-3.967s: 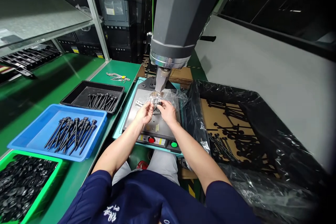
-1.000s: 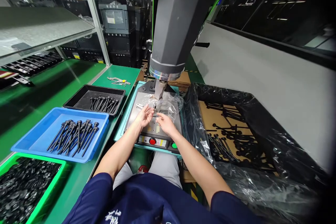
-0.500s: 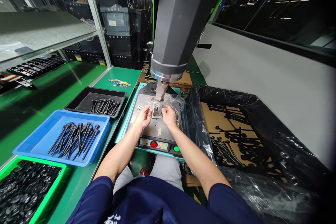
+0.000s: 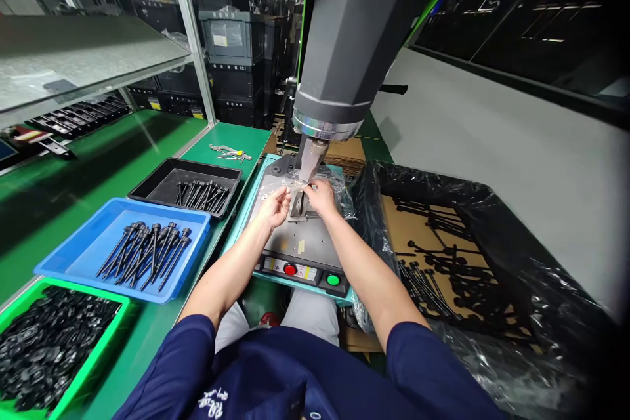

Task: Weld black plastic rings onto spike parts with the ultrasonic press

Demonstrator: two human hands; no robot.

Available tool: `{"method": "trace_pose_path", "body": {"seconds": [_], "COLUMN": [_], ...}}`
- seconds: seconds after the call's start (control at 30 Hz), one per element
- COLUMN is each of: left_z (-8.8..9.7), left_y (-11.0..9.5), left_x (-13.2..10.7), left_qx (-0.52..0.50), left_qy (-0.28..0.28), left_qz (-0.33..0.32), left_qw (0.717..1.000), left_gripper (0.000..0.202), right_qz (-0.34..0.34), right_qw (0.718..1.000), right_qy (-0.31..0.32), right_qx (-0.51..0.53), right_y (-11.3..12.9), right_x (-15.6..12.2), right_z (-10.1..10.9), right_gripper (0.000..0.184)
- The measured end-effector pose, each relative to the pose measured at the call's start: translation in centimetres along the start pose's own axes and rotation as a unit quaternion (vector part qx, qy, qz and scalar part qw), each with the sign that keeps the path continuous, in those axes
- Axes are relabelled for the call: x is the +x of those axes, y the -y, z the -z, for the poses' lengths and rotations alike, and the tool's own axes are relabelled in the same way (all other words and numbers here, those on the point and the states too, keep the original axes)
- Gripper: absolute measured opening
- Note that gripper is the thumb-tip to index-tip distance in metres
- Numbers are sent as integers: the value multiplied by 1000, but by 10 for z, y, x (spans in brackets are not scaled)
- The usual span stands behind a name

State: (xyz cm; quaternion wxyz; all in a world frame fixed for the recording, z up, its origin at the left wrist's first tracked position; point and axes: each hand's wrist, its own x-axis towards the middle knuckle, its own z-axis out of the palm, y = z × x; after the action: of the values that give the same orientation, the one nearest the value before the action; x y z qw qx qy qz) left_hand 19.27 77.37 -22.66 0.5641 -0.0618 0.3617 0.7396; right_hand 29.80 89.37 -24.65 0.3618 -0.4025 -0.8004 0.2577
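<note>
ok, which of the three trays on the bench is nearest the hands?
The black tray, farthest up the bench beside the press base. It holds a few black pins; the blue tray and green tray sit closer to the person's body.

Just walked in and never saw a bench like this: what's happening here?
A person sits at a press, both hands on its plate. The left hand and right hand pinch clear film around a small fixture under the tip. Black pins lie in a blue tray to the left.

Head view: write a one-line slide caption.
Both hands, left hand and right hand, pinch clear plastic film over the fixture beneath the press head.
</note>
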Motion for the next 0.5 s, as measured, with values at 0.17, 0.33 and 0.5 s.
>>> {"method": "trace_pose_path", "body": {"seconds": [0.17,0.33,0.5], "left_z": [2,25,74], "left_y": [-2,10,31], "left_x": [2,-7,-53], "left_qx": [33,86,236], "left_qy": [-5,-35,-9], "left_qz": [-27,-40,-42], "left_qw": [999,995,971], "left_gripper": [11,11,21], "right_qz": [-35,-174,-172], "right_qw": [994,873,855], "right_qy": [30,235,206], "right_qx": [98,391,445], "right_y": [10,15,23], "right_x": [-15,-80,-131], "right_z": [21,37,22], "right_gripper": [20,39,47]}}
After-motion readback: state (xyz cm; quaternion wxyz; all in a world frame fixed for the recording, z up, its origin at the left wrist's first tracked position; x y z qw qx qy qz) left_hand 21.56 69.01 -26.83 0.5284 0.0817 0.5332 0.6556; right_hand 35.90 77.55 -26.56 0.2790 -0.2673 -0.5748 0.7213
